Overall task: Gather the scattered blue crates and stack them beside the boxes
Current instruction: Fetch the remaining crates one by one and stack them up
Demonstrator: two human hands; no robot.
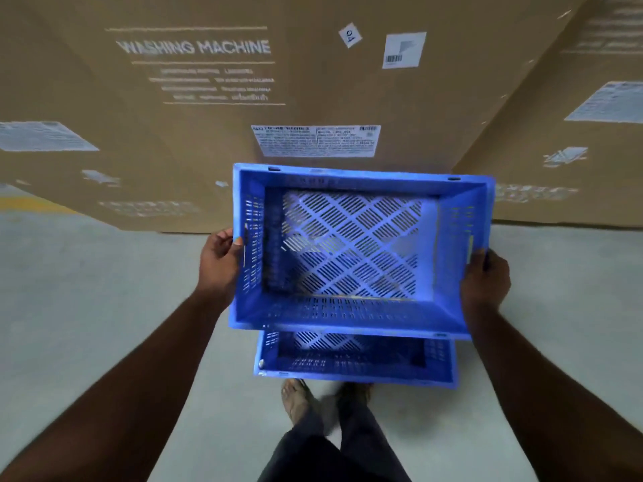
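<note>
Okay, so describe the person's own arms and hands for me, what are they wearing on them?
Both forearms are bare from the bottom of the picture to the wrists, with no sleeve in view. The left hand and right hand wear no gloves, and I can see no watch, bracelet or ring. The frame is slightly blurred, so small details could be missed.

The upper crate (351,248), gripped at both short ends by the left hand (219,264) and right hand (485,280), is blue moulded plastic with a smooth, slightly glossy finish; its base and walls between the fingers are perforated with slots. The lower crate (355,360), below the fingers, is the same plastic. Beyond the fingertips, the box (208,133) is matt brown cardboard bearing white paper labels (315,140). The floor (87,290) is matt grey, smooth.
</note>
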